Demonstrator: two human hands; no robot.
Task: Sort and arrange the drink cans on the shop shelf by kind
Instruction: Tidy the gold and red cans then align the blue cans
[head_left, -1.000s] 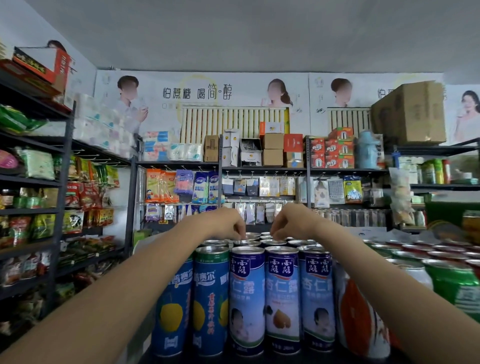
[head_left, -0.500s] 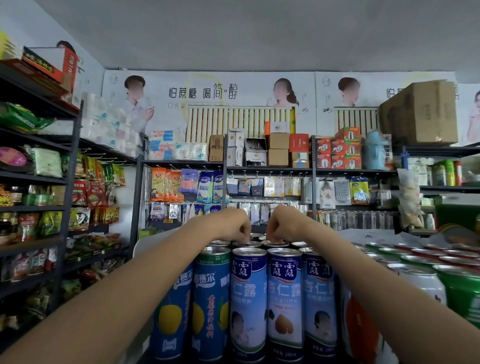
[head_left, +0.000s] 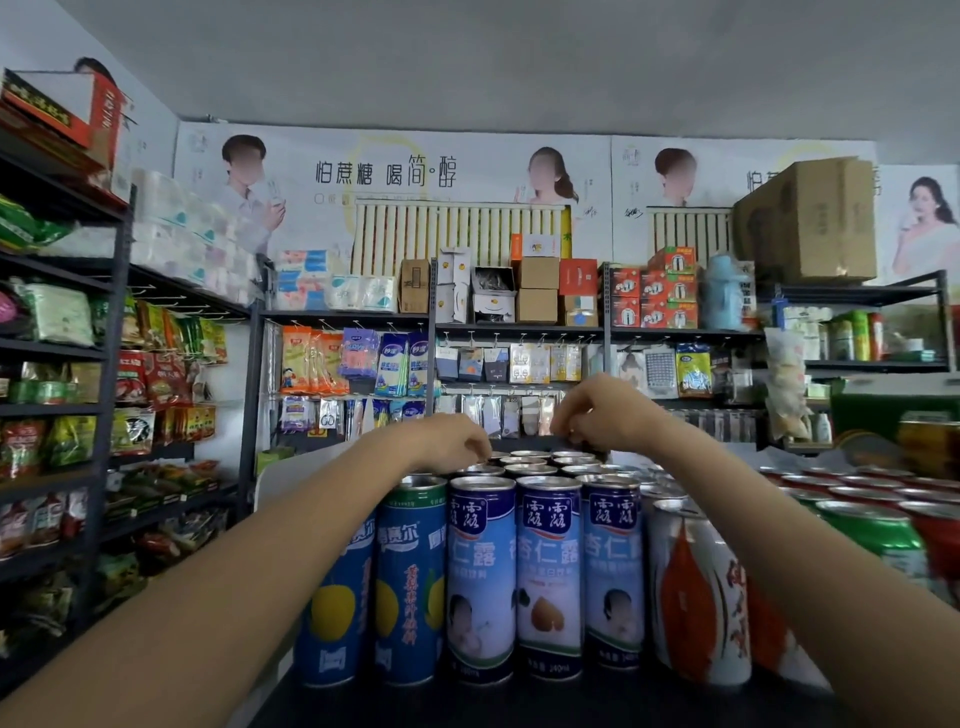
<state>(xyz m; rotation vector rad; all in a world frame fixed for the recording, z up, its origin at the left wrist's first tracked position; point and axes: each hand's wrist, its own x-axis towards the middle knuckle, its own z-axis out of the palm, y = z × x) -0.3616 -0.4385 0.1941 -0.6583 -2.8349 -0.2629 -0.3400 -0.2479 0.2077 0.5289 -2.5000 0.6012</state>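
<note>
Slim drink cans stand in rows on a dark shelf (head_left: 519, 701) in front of me. At the front are two blue cans with yellow fruit (head_left: 410, 582), three blue-and-white almond drink cans (head_left: 548, 577) and a white can with red print (head_left: 696, 597). My left hand (head_left: 449, 441) reaches over them, its fingers curled down onto the rim of a rear can (head_left: 480, 470). A little higher, my right hand (head_left: 605, 413) hangs over the rear cans (head_left: 574, 457) with its fingers curled. Whether they hold anything is hidden.
Green cans (head_left: 878, 535) and red cans (head_left: 883, 480) fill the shelf to the right. Racks of snack packets (head_left: 150, 379) stand on the left. Across the aisle, a far rack (head_left: 431, 322) carries boxes and hanging goods, with a large carton (head_left: 810, 218) on top at the right.
My right hand has lifted and moved right, away from the left hand. The left hand has stayed on the rear can tops. The view has shifted slightly.
</note>
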